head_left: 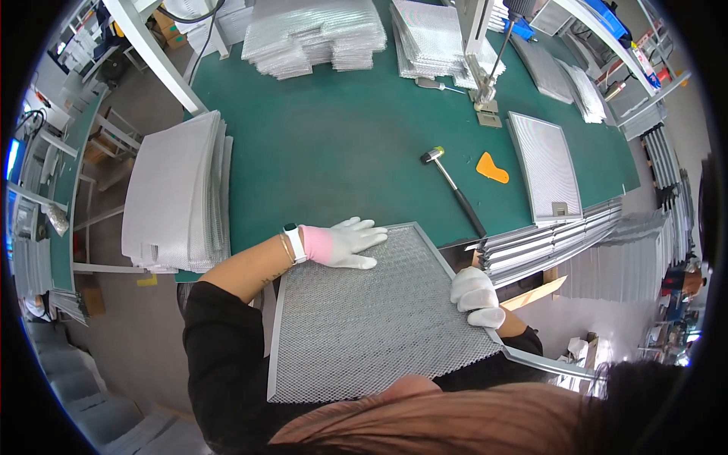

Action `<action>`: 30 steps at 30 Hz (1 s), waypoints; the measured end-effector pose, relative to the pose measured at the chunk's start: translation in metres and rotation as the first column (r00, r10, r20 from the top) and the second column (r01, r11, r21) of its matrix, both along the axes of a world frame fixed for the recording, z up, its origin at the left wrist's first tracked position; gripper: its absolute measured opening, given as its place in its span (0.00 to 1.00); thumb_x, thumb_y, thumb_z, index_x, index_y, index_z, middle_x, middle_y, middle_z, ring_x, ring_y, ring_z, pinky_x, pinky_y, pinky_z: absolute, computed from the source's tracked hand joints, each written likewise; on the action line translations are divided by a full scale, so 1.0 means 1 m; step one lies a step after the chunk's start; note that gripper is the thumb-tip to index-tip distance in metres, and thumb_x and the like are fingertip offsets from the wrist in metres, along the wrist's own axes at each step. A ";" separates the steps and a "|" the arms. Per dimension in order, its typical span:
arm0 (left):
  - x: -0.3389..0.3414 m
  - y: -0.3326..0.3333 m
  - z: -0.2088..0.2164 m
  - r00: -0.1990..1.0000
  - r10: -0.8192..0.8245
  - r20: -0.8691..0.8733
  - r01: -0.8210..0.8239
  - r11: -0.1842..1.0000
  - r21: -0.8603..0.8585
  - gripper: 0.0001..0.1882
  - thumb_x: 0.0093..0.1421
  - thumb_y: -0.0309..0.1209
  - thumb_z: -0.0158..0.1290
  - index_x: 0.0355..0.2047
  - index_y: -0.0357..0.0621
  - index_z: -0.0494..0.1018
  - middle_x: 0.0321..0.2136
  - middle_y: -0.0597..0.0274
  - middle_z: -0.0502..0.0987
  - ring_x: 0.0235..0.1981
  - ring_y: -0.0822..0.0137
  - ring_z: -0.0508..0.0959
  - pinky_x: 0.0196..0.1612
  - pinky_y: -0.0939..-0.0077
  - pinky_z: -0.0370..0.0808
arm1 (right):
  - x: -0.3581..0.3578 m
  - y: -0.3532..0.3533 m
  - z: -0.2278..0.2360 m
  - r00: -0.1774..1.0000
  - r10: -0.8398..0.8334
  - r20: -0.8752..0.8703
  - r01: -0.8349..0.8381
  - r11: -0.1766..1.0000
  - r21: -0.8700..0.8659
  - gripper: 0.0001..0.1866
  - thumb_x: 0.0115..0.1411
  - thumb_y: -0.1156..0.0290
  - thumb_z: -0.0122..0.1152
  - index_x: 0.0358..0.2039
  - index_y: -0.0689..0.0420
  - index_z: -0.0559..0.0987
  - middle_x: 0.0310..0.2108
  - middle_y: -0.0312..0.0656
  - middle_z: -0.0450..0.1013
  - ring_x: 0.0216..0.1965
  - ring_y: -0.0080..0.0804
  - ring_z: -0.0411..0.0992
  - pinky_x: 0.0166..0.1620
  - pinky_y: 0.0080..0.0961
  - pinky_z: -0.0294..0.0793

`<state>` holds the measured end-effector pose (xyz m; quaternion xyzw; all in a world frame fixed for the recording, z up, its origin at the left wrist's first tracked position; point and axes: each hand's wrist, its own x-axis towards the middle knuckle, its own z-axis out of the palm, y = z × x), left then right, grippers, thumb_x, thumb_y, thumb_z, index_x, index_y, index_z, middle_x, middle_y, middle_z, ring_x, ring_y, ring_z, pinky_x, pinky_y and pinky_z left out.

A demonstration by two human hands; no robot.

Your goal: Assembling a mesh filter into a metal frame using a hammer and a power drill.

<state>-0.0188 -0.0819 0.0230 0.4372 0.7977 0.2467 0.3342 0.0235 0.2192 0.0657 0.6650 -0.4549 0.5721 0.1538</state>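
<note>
A grey metal mesh panel (pixel 364 318) lies in front of me, partly over the table's near edge. Metal frame strips line its left, far and right sides, while its near edge shows bare mesh. At the lower right corner, a loose frame strip (pixel 546 362) sticks out away from the mesh. My left hand (pixel 345 244), in a white glove with a pink cuff, rests flat on the panel's far left part with fingers spread. Curled over the right side strip is my white-gloved right hand (pixel 476 298); its thumb is partly hidden.
On the green table (pixel 318 152) lie a hammer (pixel 455 189), an orange scraper (pixel 492 167), a screwdriver (pixel 436 85) and a framed filter panel (pixel 544 167). Mesh sheet stacks stand at left (pixel 171 193) and back (pixel 315 34). A metal fixture (pixel 485 98) stands at back right.
</note>
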 end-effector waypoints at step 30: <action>-0.040 0.010 -0.010 0.988 0.155 0.028 -0.157 0.956 0.250 0.22 0.65 0.35 0.40 0.54 0.39 0.71 0.52 0.51 0.72 0.53 0.57 0.71 0.58 0.66 0.67 | -0.003 0.000 0.003 0.993 0.009 0.117 -0.009 1.000 -0.002 0.09 0.53 0.65 0.54 0.24 0.56 0.67 0.27 0.43 0.66 0.23 0.38 0.69 0.24 0.32 0.67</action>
